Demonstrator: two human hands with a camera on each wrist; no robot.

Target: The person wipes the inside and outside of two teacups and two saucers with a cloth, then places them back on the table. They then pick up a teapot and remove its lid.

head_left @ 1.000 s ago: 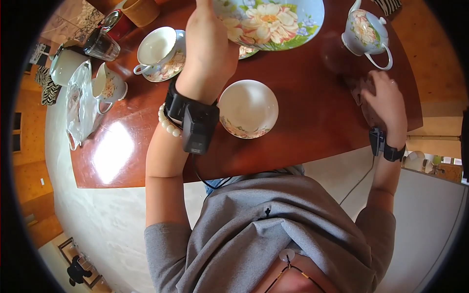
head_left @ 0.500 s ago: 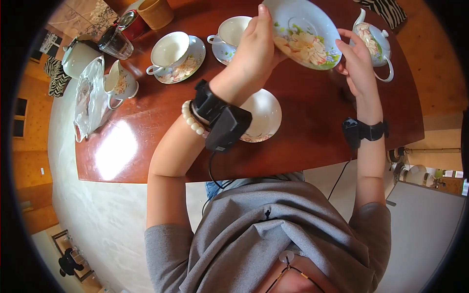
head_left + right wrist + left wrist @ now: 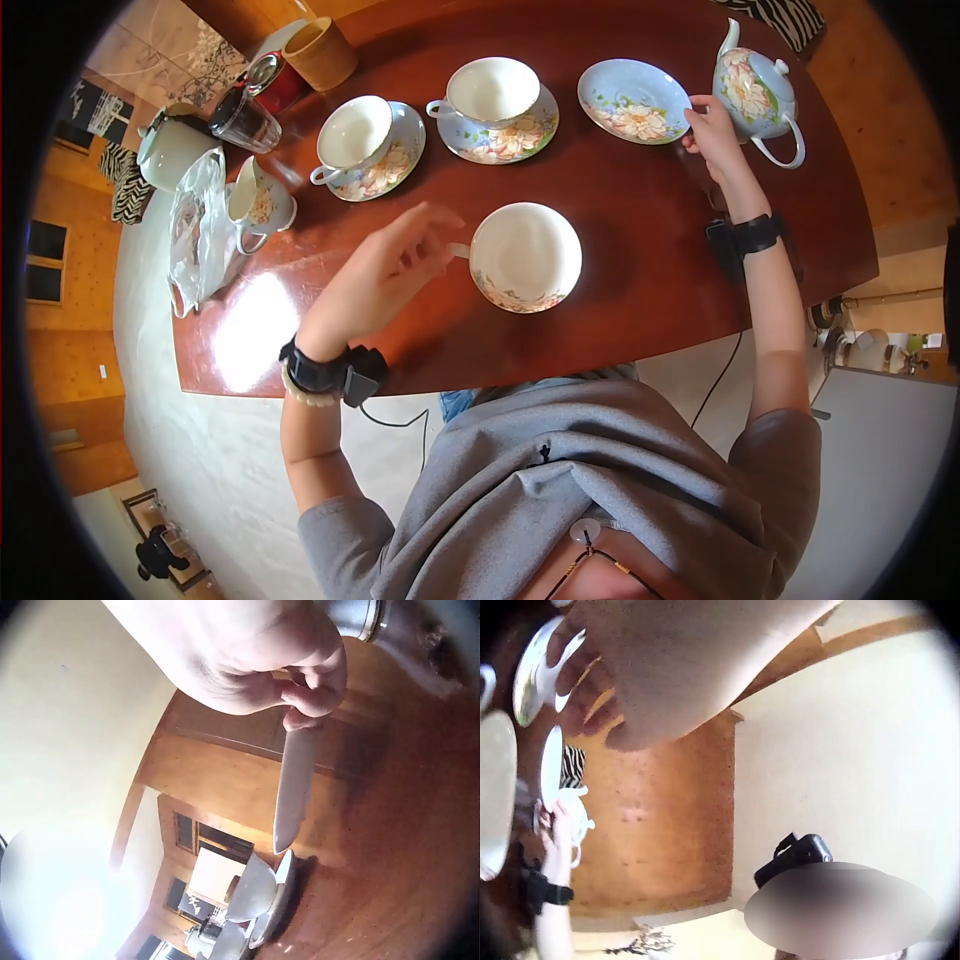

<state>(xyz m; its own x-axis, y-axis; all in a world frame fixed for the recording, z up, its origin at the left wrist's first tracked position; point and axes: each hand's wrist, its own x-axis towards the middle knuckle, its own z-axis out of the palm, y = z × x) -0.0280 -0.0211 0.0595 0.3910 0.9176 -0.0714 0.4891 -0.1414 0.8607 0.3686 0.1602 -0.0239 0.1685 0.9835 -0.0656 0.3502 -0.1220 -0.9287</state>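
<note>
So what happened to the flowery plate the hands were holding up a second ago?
The plate came down onto the table beside the teapot. The right hand still pinches its rim; the left hand let go and drew back near the empty cup. The other cups stayed put.

You won't find any readable text, label, brand, number or sign in these views. The blue floral china saucer [image 3: 634, 100] carries painted flowers only, with no lettering. The same goes for the floral china teapot [image 3: 755, 80] just beside it. The red metal tin [image 3: 272, 78], well to the far side of that saucer past the cups, shows a shiny lid, but any print on it is too small and blurred for you to make out. The black wrist-camera units on both arms show no legible marking. The two wrist views are too blurred to give you any writing.
</note>
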